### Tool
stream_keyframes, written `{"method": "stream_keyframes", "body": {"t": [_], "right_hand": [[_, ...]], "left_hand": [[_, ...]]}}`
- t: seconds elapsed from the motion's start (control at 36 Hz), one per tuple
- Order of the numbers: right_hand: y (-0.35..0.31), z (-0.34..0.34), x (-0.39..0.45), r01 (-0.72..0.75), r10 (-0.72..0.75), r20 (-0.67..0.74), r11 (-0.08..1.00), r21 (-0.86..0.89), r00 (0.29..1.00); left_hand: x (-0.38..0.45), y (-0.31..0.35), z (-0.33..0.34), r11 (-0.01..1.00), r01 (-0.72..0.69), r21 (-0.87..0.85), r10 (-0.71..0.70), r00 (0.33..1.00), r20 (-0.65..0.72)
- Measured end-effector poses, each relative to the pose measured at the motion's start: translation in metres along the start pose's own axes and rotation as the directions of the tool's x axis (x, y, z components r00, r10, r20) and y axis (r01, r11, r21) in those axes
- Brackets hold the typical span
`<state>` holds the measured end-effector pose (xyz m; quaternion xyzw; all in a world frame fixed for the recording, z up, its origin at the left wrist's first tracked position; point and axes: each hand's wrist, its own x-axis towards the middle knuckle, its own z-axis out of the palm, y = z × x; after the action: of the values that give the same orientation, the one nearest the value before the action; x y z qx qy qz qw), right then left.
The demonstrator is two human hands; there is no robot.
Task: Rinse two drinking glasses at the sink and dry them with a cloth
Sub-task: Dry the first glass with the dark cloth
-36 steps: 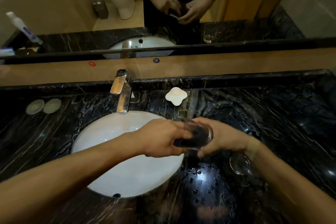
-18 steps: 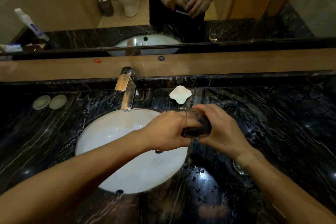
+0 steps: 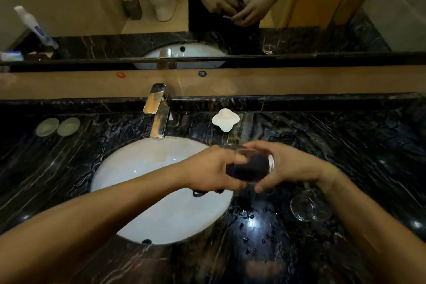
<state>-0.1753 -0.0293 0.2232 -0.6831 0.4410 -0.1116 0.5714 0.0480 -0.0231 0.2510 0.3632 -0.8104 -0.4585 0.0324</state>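
Note:
A clear drinking glass [image 3: 265, 163] lies on its side between my hands, above the right rim of the white sink [image 3: 143, 168]. A dark cloth [image 3: 244, 169] is stuffed inside the glass. My left hand [image 3: 212, 169] grips the cloth at the glass's mouth, and a bit of cloth hangs below its fingers. My right hand [image 3: 288, 165] holds the glass around its base. A second glass [image 3: 309, 208] stands upright on the black marble counter [image 3: 345, 145], partly hidden under my right wrist.
A chrome tap [image 3: 158, 113] stands behind the sink, no water running. A white soap dish [image 3: 226, 120] sits to its right and two round coasters [image 3: 57, 126] at far left. Water drops dot the counter near the front. A mirror lines the back wall.
My hands have turned the glass around the cloth and shifted slightly. The second glass shows more from under my right wrist than half a second ago.

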Motion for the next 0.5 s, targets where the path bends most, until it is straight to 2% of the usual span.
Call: {"method": "stream_keyframes", "body": {"t": [0.03, 0.06, 0.08, 0.14, 0.19, 0.25, 0.31, 0.42, 0.5], "right_hand": [[-0.001, -0.005, 0.0, -0.012, 0.009, 0.087, 0.999, 0.035, 0.996], [-0.002, -0.009, 0.0, -0.011, 0.002, 0.161, 0.998, 0.056, 0.987], [-0.003, -0.01, 0.001, -0.004, -0.01, 0.209, 0.998, 0.066, 0.978], [-0.005, -0.008, 0.002, 0.013, -0.023, 0.217, 0.999, 0.049, 0.976], [-0.002, -0.001, 0.003, 0.048, -0.045, 0.087, 0.999, -0.023, 0.995], [0.002, 0.011, 0.001, 0.092, -0.101, -0.106, 0.992, -0.09, 0.989], [0.004, 0.021, -0.001, 0.126, -0.162, -0.251, 0.98, -0.153, 0.954], [0.003, 0.035, -0.003, 0.049, -0.24, -0.426, 0.91, -0.412, 0.872], [0.003, 0.045, -0.002, 0.033, -0.357, -0.493, 0.834, -0.551, 0.794]], "left_hand": [[0.001, 0.002, -0.001, 0.96, -0.093, 0.263, 0.088, 0.996, 0.03], [0.002, 0.004, -0.003, 0.862, -0.164, 0.48, 0.147, 0.986, 0.073], [0.002, 0.006, -0.004, 0.762, -0.207, 0.613, 0.176, 0.978, 0.112], [0.002, 0.007, -0.005, 0.637, -0.245, 0.731, 0.189, 0.969, 0.16], [0.003, 0.005, -0.005, 0.577, -0.237, 0.781, 0.168, 0.971, 0.17], [0.003, 0.0, -0.008, 0.605, -0.194, 0.773, 0.156, 0.98, 0.124], [0.003, -0.003, -0.009, 0.67, -0.15, 0.727, 0.151, 0.986, 0.064], [0.004, -0.005, -0.001, 0.832, -0.089, 0.548, 0.15, 0.986, -0.069], [0.006, -0.006, 0.006, 0.919, -0.048, 0.391, 0.11, 0.984, -0.137]]}}
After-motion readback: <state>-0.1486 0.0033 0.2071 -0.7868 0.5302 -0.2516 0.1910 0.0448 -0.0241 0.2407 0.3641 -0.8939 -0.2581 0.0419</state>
